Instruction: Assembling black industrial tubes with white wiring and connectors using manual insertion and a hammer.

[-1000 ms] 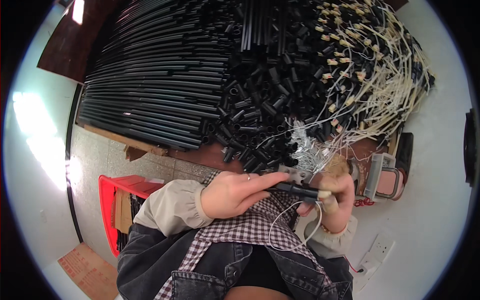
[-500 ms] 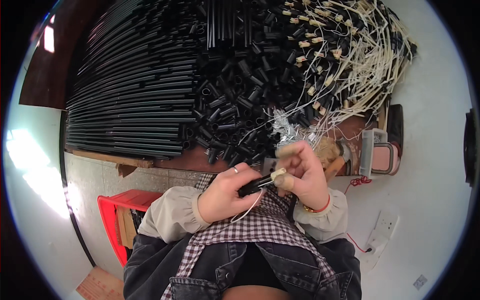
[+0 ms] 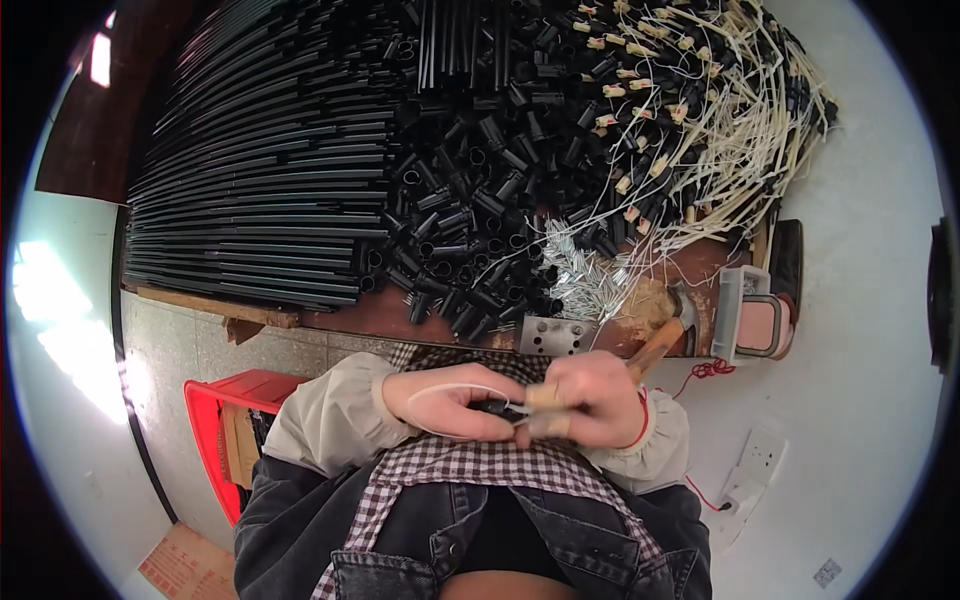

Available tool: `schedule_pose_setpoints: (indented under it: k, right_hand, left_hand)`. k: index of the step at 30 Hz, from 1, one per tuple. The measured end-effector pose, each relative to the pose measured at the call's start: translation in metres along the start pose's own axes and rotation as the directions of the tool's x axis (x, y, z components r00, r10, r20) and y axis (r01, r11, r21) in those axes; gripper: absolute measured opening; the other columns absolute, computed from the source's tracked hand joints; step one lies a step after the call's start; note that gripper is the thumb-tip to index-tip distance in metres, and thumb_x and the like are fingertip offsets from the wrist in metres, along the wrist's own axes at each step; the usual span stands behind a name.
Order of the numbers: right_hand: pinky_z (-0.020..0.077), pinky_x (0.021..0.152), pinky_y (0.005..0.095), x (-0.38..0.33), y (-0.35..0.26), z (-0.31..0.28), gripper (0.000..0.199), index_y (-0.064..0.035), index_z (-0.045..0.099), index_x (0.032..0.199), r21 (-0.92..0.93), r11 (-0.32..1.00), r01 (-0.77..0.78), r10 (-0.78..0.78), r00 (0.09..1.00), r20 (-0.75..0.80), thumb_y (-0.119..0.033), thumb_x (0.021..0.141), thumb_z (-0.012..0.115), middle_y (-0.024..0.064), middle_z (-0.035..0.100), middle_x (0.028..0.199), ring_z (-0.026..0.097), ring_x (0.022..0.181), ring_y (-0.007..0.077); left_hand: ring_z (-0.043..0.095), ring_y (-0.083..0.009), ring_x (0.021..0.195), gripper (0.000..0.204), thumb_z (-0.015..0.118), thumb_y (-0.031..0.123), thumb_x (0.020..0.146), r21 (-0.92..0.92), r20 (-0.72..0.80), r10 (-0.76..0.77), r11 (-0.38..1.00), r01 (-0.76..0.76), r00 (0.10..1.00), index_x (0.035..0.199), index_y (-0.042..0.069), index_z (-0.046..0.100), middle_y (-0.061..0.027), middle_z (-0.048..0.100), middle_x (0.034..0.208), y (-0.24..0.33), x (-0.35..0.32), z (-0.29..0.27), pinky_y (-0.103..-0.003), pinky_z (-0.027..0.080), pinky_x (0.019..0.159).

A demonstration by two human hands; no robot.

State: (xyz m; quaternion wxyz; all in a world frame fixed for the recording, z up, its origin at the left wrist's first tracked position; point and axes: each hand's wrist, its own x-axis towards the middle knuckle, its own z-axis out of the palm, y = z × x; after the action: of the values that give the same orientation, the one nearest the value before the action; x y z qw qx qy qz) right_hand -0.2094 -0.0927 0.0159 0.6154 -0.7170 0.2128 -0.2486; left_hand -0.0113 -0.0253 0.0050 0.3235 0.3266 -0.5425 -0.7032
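Note:
My left hand (image 3: 450, 402), in front of the checked apron (image 3: 480, 460), is closed around a short black plastic fitting (image 3: 497, 407). A thin white wire (image 3: 432, 392) loops over the back of this hand. My right hand (image 3: 597, 402), smeared by motion, has its fingers closed at the fitting's right end. Tan wraps cover some of its fingertips. What those fingers pinch is hidden. Just beyond the hands, a metal plate with holes (image 3: 556, 337) sits at the bench edge, beside a pile of silvery pins (image 3: 585, 275).
Black rods (image 3: 270, 200) are stacked at the left of the bench, with loose black fittings (image 3: 450, 215) in the middle. Wired cream connectors (image 3: 655, 165) heap up at the right. A hammer (image 3: 660, 345) and a clear bin (image 3: 735, 310) lie nearer. A red crate (image 3: 210, 430) stands lower left.
Both hands have come down toward my lap, and the right has moved onto the fitting's end. The cream connector visible there before is now hidden or blurred. The wire loop has swung left over the hand.

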Motion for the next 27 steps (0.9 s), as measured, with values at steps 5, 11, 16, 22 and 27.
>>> schedule_pose_setpoints:
  k: [5, 11, 16, 22, 27]
  right_hand:
    - [0.0373, 0.047, 0.0219, 0.001, -0.002, 0.001, 0.025, -0.0032, 0.064, 0.086, -0.108, 0.994, -0.012, 0.002, 0.995, -0.097, -0.008, 0.066, 0.079, 0.0027, 0.061, 0.069, 0.049, 0.052, 0.0082]
    - [0.0363, 0.045, 0.0202, -0.017, -0.01, -0.013, 0.03, -0.0006, 0.066, 0.088, 0.116, 0.981, 0.153, -0.09, 0.901, -0.423, -0.012, 0.064, 0.081, 0.001, 0.062, 0.066, 0.047, 0.048, 0.0079]
    - [0.0358, 0.045, 0.02, 0.0, -0.021, -0.021, 0.024, -0.0011, 0.067, 0.085, -0.182, 0.955, 0.233, -0.268, 0.942, -0.203, -0.009, 0.066, 0.078, 0.0009, 0.061, 0.062, 0.045, 0.047, 0.0074]
    - [0.042, 0.051, 0.0253, 0.029, 0.043, -0.079, 0.012, -0.0045, 0.063, 0.089, -0.931, 0.327, -0.16, -0.269, 0.929, -0.254, -0.007, 0.077, 0.06, 0.006, 0.06, 0.064, 0.051, 0.051, 0.0132]
    - [0.0439, 0.053, 0.0282, 0.027, 0.068, -0.077, 0.019, -0.0067, 0.058, 0.096, -0.859, 0.372, -0.352, 0.036, 0.93, -0.366, -0.011, 0.079, 0.062, 0.0059, 0.059, 0.067, 0.053, 0.055, 0.0142]
  left_hand:
    - [0.056, -0.025, 0.063, 0.03, 0.06, 0.005, 0.075, 0.143, -0.169, 0.069, 0.989, -0.045, 0.983, 0.104, -0.001, 0.058, -0.0111, 0.064, 0.083, -0.002, 0.001, 0.006, -0.03, 0.048, 0.061]
    - [0.057, -0.0258, 0.06, 0.028, 0.059, 0.007, 0.078, 0.6, -0.378, 0.342, 0.798, -0.054, 0.86, 0.106, 0.0, 0.057, -0.011, 0.064, 0.079, -0.013, -0.008, 0.014, -0.031, 0.048, 0.059]
    - [0.057, -0.0247, 0.059, 0.027, 0.06, 0.006, 0.08, 0.55, -0.282, 0.219, 0.834, -0.029, 0.934, 0.106, -0.001, 0.057, -0.0103, 0.062, 0.076, -0.016, -0.015, 0.013, -0.03, 0.047, 0.056]
    - [0.055, -0.0243, 0.055, 0.023, 0.061, 0.007, 0.081, 0.536, -0.421, -0.004, 0.806, 0.252, 0.907, 0.102, -0.002, 0.059, -0.0098, 0.061, 0.071, -0.043, -0.04, 0.016, -0.03, 0.045, 0.053]
    - [0.059, -0.0275, 0.056, 0.019, 0.06, 0.017, 0.085, 0.556, -0.494, 0.178, 0.817, 0.152, 0.851, 0.095, 0.001, 0.059, -0.0114, 0.063, 0.069, -0.031, -0.032, 0.017, -0.033, 0.046, 0.051]
